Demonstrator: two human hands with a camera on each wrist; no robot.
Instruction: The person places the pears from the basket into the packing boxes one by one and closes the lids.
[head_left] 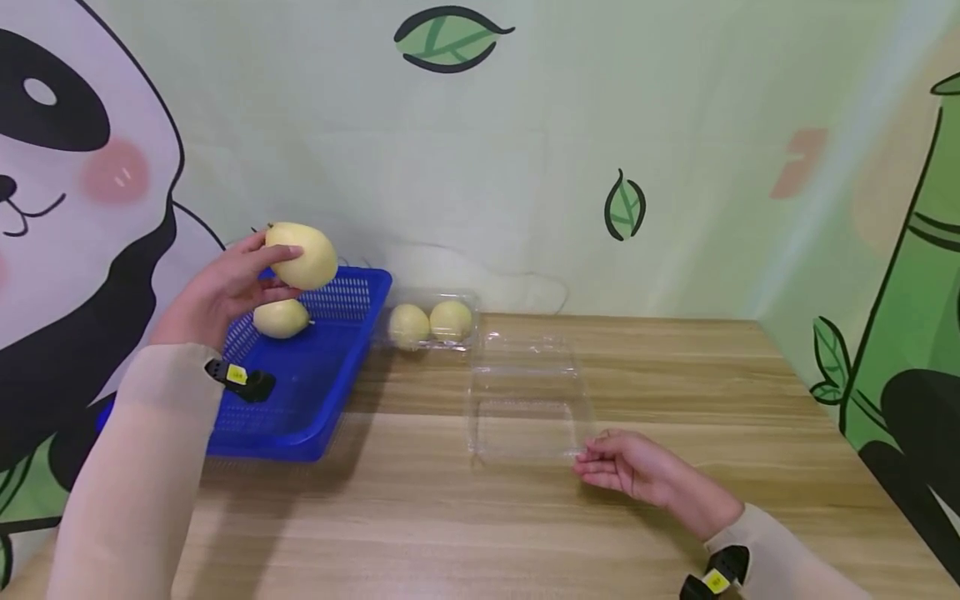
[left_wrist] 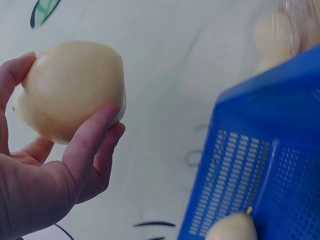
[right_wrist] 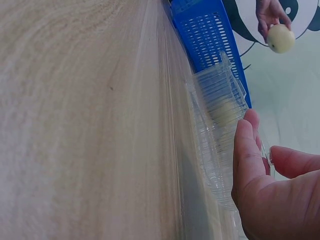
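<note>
My left hand (head_left: pixel 232 279) holds a pale yellow pear (head_left: pixel 311 257) up above the blue basket (head_left: pixel 348 387). In the left wrist view, the thumb and fingers wrap around the sides of the pear (left_wrist: pixel 75 90). Another pear (head_left: pixel 281 319) lies in the basket beneath that hand. At the near right corner of a clear plastic container (head_left: pixel 525 429), my right hand (head_left: pixel 633 468) pinches the rim between thumb and fingers. This container stands on the table with its lid (head_left: pixel 525 358) folded back toward the wall.
Behind the open container and right of the basket, a second clear container (head_left: pixel 472 337) holds two pears (head_left: pixel 430 323) against the wall. The wooden table (head_left: pixel 675 375) reaches back to a printed wall cloth (head_left: pixel 525 208) with a panda and leaves.
</note>
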